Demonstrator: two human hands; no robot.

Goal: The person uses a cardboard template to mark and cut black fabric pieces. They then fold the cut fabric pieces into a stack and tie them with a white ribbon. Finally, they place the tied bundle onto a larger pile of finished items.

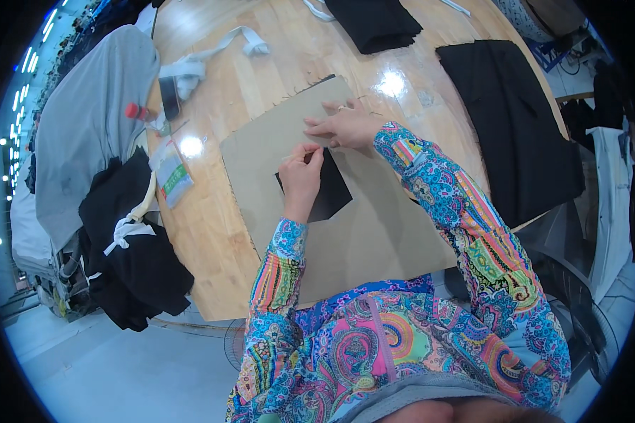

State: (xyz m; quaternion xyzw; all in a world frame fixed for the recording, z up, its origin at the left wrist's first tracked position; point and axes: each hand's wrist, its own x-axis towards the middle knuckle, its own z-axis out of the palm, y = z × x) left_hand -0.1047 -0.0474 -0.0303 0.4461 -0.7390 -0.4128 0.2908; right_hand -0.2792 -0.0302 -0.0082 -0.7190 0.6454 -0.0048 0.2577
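Note:
A pocket-shaped black piece [331, 192] with a pointed lower edge lies on a large brownish-grey panel [381, 222], which looks like cloth with frayed edges. My left hand [302, 178] rests over the upper left of the black piece. Its thumb and forefinger are pinched together by the piece's top edge; whatever is between them is too small to tell. Just beyond, my right hand [349, 125] lies on the panel with its fingers stretched out toward the left fingertips, a ring on one finger. Part of the black piece is hidden under my left hand.
Folded black cloth [511, 130] covers the table's right side, with another black stack [374, 25] at the far edge. White tape [222, 46], a red-capped bottle [137, 111] and a plastic packet [171, 173] lie left. Black cloth [130, 247] hangs off the left edge.

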